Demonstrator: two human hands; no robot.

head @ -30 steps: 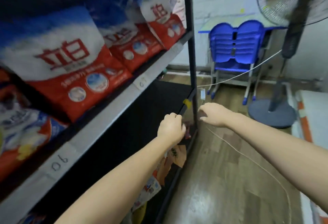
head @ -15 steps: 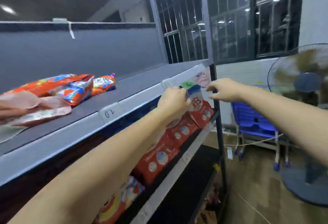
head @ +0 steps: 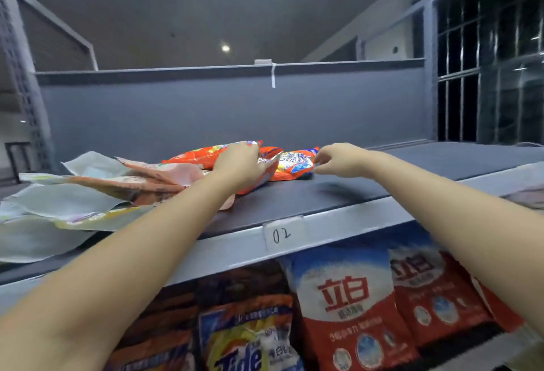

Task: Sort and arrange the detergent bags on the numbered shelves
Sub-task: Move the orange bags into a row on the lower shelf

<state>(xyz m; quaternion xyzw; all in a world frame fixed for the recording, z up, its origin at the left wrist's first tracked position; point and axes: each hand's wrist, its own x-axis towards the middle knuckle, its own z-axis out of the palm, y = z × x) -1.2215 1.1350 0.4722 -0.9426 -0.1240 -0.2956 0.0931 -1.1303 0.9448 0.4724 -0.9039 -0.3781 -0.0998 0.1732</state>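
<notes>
Orange detergent bags lie in a loose pile on the top shelf (head: 368, 191), whose front edge carries the label 02 (head: 281, 235). My left hand (head: 238, 164) reaches over the shelf and grips the front orange bag (head: 265, 178) at its crinkled upper edge. A smaller orange and white bag (head: 295, 164) lies just right of it. Right beside that bag's right end hovers my right hand (head: 338, 161), its fingers loosely curled and holding nothing I can see.
Pale, flattened bags (head: 88, 194) spread over the shelf's left part. On the shelf below stand a Tide bag (head: 244, 350) and red, white and blue bags (head: 350, 311). A grey back panel (head: 235, 111) closes the top shelf. A barred window (head: 488, 76) is at the right.
My view rose from the lower shelves to the top shelf. Both hands lifted and moved left to the orange bags by label 02; the left hand now grips one.
</notes>
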